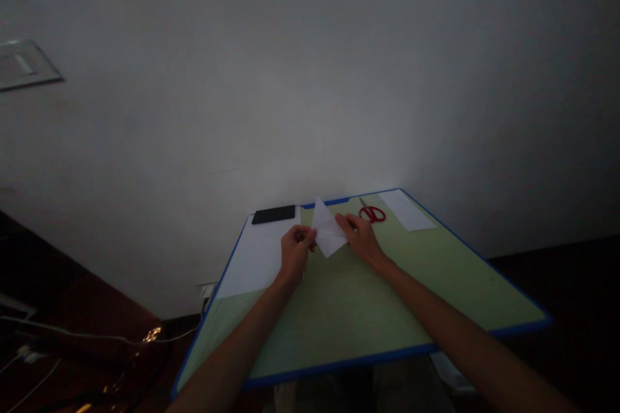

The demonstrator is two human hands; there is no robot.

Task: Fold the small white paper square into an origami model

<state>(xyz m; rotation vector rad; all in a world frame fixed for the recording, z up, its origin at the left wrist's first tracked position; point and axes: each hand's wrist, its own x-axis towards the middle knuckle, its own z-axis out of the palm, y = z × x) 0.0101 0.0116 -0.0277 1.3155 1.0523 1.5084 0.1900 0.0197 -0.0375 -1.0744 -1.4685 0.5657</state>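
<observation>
A small folded white paper [327,231] is held up just above a green board [378,297] with a blue rim. My left hand [294,251] pinches the paper's left edge, fingers closed on it. Over on the paper's right edge, my right hand [359,237] grips it with curled fingers. The paper shows a pointed top corner and a lower fold.
A white sheet [256,257] lies on the board's left part, with a black phone [274,214] at its far end. Red-handled scissors [372,213] and a narrow white paper strip [407,210] lie at the far right. Cables [72,335] run over the dark floor at left. A wall rises behind.
</observation>
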